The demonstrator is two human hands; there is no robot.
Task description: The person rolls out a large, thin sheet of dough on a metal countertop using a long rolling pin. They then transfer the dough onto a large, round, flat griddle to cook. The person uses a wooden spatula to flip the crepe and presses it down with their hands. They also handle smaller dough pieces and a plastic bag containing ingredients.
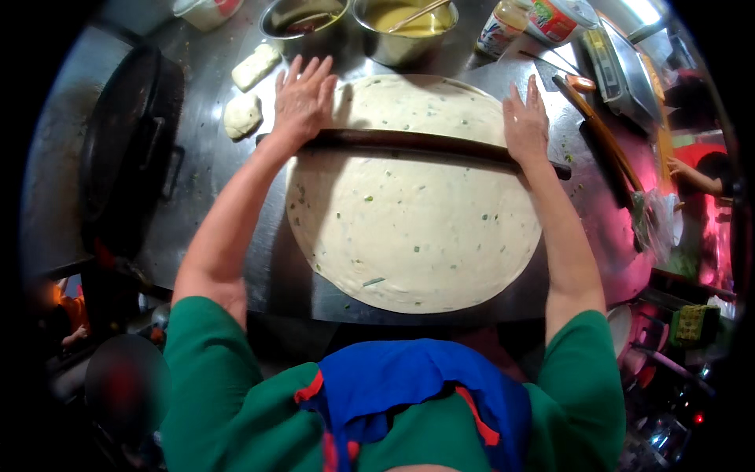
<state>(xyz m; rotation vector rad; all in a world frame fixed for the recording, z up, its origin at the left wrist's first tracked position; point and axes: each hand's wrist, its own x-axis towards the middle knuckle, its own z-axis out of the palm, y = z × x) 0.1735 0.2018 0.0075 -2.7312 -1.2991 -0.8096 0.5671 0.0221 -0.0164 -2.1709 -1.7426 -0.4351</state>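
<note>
A broad, thin, round sheet of dough flecked with green bits lies on the metal table. Across its far part rests a dark wooden rolling pin, whose ends stick out past the dough on both sides. My left hand is on the pin toward its left end, palm down, fingers stretched forward and spread. Near the other end, my right hand lies over the pin with its fingers extended. Neither hand wraps round it. Left of my left hand sit two pale dough lumps, one nearer and one farther.
A large black pan stands at the left. Along the back are a metal bowl, a pot of yellow liquid, a jar and a tub. Wooden sticks, a scale and a plastic bag lie right.
</note>
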